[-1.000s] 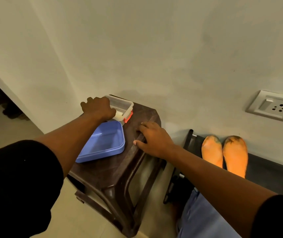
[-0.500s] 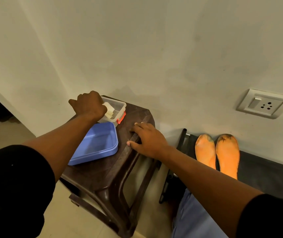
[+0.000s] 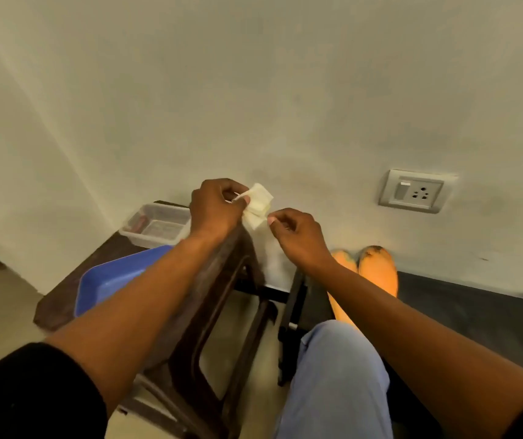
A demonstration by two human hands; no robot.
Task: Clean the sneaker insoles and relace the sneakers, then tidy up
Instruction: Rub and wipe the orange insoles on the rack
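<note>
My left hand (image 3: 216, 207) pinches a small folded white wipe (image 3: 258, 205) in the air above the far corner of the brown plastic stool (image 3: 222, 280). My right hand (image 3: 298, 236) hovers just right of it with curled fingers, the fingertips at the wipe's lower edge; whether they grip it is unclear. Two orange insoles (image 3: 377, 270), dirty at the toes, lean against the wall on a black bench (image 3: 460, 315) to the right.
On the stool stand an open clear plastic box (image 3: 155, 226) and a blue tray (image 3: 111, 280), partly under my left forearm. My knee in light jeans (image 3: 336, 375) is at the bottom. A wall socket (image 3: 415, 191) sits above the bench.
My left hand lifted the wipe out of the clear box and moved right. My right hand left the stool's edge and rose to meet the wipe.
</note>
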